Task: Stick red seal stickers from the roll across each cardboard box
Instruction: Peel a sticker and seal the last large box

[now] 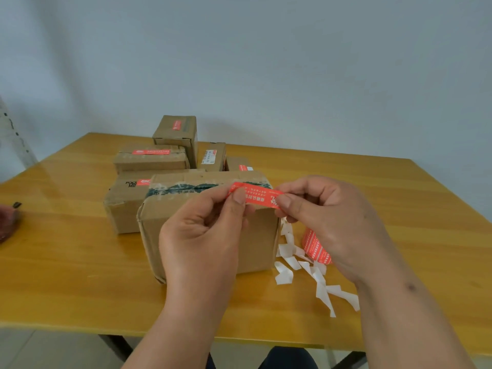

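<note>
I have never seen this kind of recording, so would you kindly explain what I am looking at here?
There is no machine: a camera worn on a person's head looks down at their two bare hands. The left hand and right hand pinch the two ends of a red seal sticker above the nearest cardboard box. On the wooden table lie more boxes already sealed, the sticker roll behind the right hand, and white backing strips.

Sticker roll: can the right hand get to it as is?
Probably yes, once freed. The sticker roll stands on the table just under the right hand, nothing between them, but that hand is pinching the red sticker.
</note>
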Demonstrator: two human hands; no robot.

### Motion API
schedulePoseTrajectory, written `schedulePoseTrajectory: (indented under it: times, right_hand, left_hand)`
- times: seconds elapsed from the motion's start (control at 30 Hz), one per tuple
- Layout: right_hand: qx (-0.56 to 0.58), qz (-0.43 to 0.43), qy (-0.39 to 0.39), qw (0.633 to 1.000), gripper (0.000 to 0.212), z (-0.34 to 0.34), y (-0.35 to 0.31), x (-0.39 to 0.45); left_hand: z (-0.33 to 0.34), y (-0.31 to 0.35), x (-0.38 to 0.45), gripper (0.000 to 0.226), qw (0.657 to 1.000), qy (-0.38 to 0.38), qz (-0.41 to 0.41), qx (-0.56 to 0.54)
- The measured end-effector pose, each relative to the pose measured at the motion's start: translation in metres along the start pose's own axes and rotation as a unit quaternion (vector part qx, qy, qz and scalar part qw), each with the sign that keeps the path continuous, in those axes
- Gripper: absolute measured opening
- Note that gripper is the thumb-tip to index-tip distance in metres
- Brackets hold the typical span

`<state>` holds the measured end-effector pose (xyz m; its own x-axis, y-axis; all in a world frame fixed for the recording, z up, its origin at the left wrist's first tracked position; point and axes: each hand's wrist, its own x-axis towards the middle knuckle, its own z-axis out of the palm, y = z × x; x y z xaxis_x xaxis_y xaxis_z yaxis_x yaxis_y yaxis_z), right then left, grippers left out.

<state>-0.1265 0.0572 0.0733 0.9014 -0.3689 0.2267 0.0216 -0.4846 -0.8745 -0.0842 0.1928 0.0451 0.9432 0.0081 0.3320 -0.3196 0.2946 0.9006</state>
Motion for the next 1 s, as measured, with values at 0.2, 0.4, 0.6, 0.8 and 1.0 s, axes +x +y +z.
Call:
schedulePoseTrajectory:
  times: [0.2, 0.4, 0.6, 0.8, 1.0]
  right_hand:
    - [-0.031, -0.045, -0.013, 0.998, 0.028, 0.013, -0.015, 0.004]
    - [-0.110, -0.116, -0.021, 0.987, 0.007, 0.030, -0.021, 0.010]
    - [-0.114, -0.161, -0.021, 0.980, 0.009, 0.032, -0.029, 0.019]
    - [-0.135, -0.158, -0.045, 0.977, 0.008, 0.039, -0.034, 0.035]
    - [-0.175, -0.113, -0.047, 0.977, 0.007, 0.048, -0.031, 0.052]
  left_hand:
    - [-0.019, -0.004, 0.011, 0.027, 0.988, 0.042, 0.103, 0.107]
    - [-0.040, 0.004, 0.027, 0.038, 0.946, 0.038, 0.146, 0.286]
    - [-0.058, 0.024, 0.052, 0.044, 0.927, -0.021, 0.066, 0.368]
    - [-0.057, 0.031, 0.066, 0.023, 0.950, -0.139, -0.003, 0.281]
    - [-0.060, 0.035, 0.097, 0.009, 0.912, -0.178, -0.006, 0.370]
